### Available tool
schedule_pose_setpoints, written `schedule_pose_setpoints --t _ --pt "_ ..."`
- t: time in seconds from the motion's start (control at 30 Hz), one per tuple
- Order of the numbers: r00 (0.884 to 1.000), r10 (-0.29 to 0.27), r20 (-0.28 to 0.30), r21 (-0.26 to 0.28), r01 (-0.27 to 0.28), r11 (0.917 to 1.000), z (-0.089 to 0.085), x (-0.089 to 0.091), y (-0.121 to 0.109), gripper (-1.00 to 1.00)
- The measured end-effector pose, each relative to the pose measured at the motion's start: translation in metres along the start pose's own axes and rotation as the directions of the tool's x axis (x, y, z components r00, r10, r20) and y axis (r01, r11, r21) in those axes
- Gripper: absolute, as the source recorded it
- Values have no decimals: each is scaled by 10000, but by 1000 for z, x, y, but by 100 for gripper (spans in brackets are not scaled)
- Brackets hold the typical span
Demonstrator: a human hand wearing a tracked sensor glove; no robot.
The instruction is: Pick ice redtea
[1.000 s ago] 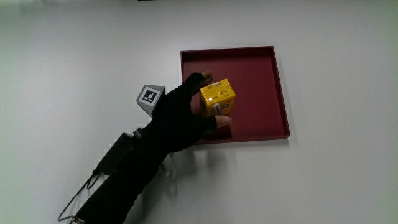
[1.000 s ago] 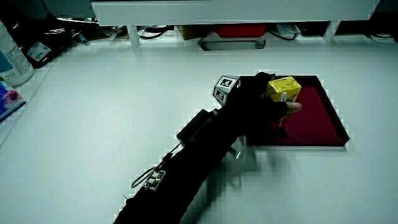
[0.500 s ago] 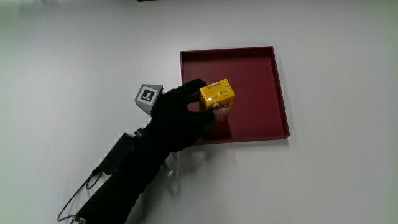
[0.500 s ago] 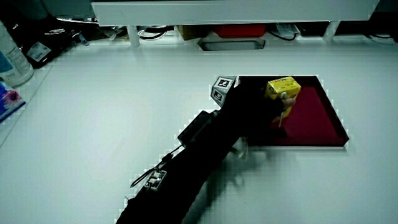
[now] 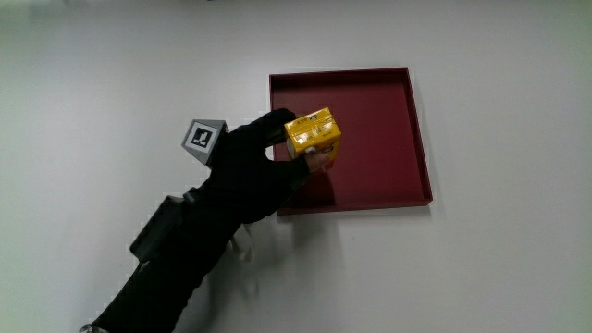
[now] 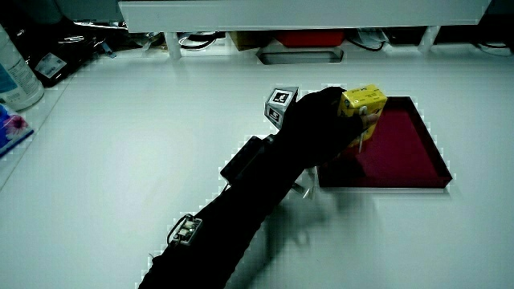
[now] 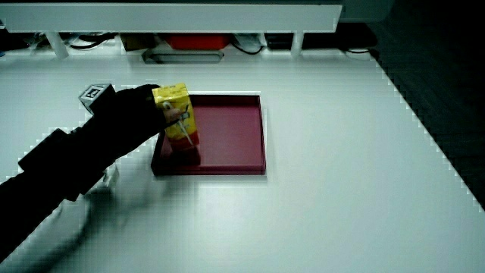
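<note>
I hold the hand [image 5: 254, 166] pinched around the yellow ice redtea carton [image 5: 312, 134], raised above the red tray [image 5: 407, 129] near its counter-side wall. Risk: the carton sits at the fingertips; a loosened pinch likely drops it.

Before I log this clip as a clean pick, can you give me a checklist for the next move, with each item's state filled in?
1. Hand closed on the yellow carton: ok, fingers wrap its side in the main view.
2. Carton lifted off the red tray: ok, in a side view its base hangs above the tray floor, shadow beneath.
3. Carton upright: ok in a side view, only slightly tilted.
4. Tray otherwise holds nothing to snag: ok.
5. Table around the tray free for withdrawal: ok.
6. Label reads ice red tea: cannot tell.
</note>
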Motion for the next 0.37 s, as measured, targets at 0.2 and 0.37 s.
schedule_pose_setpoints --t 0.2,0.37 --pt "9998 -99 160 -23 100 9999 17 21 -9 100" --pt "9991 -22 434 166 15 9999 37 34 -21 100"
